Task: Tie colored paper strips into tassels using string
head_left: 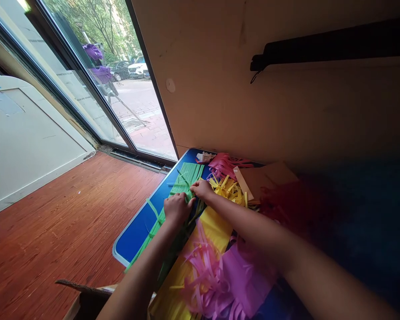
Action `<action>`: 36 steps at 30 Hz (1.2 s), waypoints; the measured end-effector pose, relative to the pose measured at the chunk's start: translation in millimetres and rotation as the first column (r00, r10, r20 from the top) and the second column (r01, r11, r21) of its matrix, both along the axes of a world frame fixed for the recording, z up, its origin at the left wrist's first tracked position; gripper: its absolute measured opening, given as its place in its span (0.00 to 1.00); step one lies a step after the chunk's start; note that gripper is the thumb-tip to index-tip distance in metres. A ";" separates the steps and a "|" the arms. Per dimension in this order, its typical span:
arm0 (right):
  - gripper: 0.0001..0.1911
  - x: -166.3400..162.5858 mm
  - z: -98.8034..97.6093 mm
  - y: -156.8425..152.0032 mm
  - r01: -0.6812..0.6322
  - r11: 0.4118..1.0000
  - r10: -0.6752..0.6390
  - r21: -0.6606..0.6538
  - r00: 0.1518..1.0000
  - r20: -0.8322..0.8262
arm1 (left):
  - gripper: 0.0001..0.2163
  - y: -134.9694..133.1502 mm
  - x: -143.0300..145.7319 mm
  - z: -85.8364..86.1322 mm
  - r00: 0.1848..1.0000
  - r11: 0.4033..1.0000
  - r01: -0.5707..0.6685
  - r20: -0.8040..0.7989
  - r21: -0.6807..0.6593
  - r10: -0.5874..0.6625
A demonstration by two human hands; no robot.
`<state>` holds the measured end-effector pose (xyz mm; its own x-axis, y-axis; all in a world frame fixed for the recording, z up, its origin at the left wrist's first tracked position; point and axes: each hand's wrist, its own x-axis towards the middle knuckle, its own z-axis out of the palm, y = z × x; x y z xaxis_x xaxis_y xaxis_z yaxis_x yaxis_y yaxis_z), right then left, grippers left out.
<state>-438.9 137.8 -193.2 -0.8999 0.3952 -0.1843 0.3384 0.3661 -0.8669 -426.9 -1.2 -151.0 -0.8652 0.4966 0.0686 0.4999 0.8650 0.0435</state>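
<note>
Green paper cut into strips lies lengthwise along the left part of a blue table. My left hand rests closed on the middle of the green strips, thumb toward the right. Just beyond it, my right hand pinches at the green paper, the fingertips close to my left thumb. What exactly lies between the fingers is small and partly hidden. A few loose green strips stick out left of my hands. Right beside them sit a yellow fringed bunch and a flat yellow sheet.
Pink fringed paper lies on the near yellow paper. Further back are a red-pink fringe and brown cardboard. An open cardboard box stands at the bottom left. A wall borders the table's far side; a glass door stands beyond.
</note>
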 end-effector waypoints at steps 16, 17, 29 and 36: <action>0.06 20.9 6.3 -1.5 -0.019 0.997 0.017 0.071 0.999 0.028 | 0.15 -4.7 -20.9 -1.3 0.953 0.965 -0.166 0.285 0.203 0.104; 0.05 23.4 7.5 -0.5 -0.026 0.994 0.023 0.106 0.999 0.027 | 0.15 -5.9 -23.5 -3.4 0.946 0.961 -0.172 0.309 0.216 0.100; 0.10 48.7 40.3 4.8 -0.127 0.880 0.105 0.457 0.992 0.074 | 0.18 -12.4 -36.5 -20.1 0.911 0.885 -0.254 0.404 0.389 0.084; 0.09 46.9 31.0 -5.4 -0.215 0.889 0.184 0.405 0.976 0.112 | 0.17 -12.9 -32.2 -20.4 0.916 0.878 -0.257 0.391 0.404 0.088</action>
<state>-392.0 132.5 -162.2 -0.9588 0.2626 -0.1083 0.2736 0.7515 -0.6003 -459.1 -14.1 -171.4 -0.9414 0.3273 -0.0809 0.2222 0.7828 0.5813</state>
